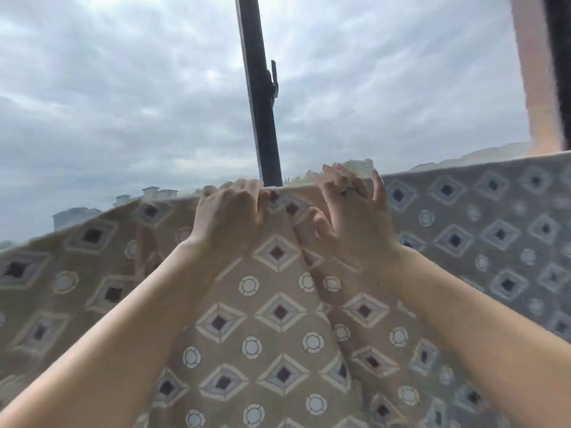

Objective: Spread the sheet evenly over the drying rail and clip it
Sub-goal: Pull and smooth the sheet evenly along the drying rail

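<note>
High balcony; sky [123,72], rooftops [77,216]

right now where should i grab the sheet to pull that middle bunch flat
Grip the sheet at its top fold, beside the vertical crease under the hands: left hand, right hand. Come from above and slide outward; that fold looks taut, probably over the rail.

Matt woven cloth sheet [278,319]; smooth dark metal post [261,97] behind.

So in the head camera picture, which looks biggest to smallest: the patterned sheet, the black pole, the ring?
1. Patterned sheet, fills the lower half.
2. Black pole, tall and thin.
3. Ring on the right hand, tiny.
</note>
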